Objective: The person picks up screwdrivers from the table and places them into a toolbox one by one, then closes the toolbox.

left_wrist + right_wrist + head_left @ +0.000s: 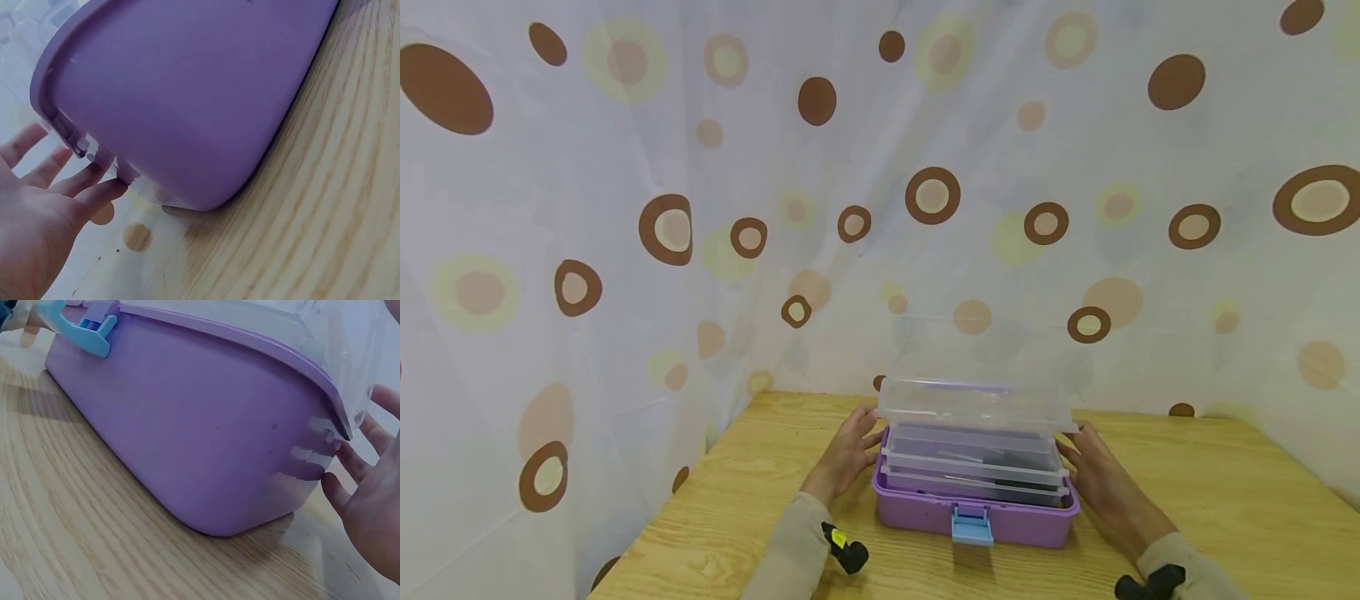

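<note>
fingers of the left hand spread straight, tips touching the purple storage box at its left hinge; right hand open likewise at the right end. box sits mid-tabletop, clear lid raised, blue latch hanging in front.

spotted curtain, wooden table
</note>
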Action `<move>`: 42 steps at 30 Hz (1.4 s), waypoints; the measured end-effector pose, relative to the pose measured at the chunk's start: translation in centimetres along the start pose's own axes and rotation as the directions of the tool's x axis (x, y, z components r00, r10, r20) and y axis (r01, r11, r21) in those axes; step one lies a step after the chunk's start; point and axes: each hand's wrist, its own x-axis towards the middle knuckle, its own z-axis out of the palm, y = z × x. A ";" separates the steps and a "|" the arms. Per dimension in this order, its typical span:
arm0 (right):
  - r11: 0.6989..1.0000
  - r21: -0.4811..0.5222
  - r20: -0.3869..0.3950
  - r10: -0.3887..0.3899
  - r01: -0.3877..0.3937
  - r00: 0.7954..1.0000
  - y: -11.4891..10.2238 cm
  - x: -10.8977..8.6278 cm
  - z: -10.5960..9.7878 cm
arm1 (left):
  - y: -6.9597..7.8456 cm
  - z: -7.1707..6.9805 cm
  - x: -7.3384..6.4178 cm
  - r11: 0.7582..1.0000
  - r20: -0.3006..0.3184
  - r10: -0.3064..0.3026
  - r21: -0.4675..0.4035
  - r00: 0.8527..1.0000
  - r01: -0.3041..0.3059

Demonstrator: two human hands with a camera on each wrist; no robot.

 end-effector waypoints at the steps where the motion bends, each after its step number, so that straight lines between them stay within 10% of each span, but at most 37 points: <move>1: 1.000 0.011 0.020 0.006 -0.006 1.000 -0.1 0.0 -0.1 | 0.0 -0.1 0.0 1.000 0.007 0.000 -0.001 1.000 0.000; 16: 0.911 0.368 0.305 0.074 -0.189 0.949 -0.1 -0.5 -1.6 | -0.5 -1.5 -0.7 0.998 0.131 0.023 -0.063 0.991 -0.015; 29: 0.866 0.443 0.373 0.056 -0.231 0.926 -0.2 -0.6 -2.2 | -0.9 -2.1 -0.8 0.994 0.194 0.031 -0.105 0.980 -0.010; 42: 0.901 0.360 0.403 0.085 -0.243 0.911 -0.2 -1.0 -2.5 | -0.4 -2.7 -1.6 0.988 0.256 -0.083 -0.106 0.963 0.113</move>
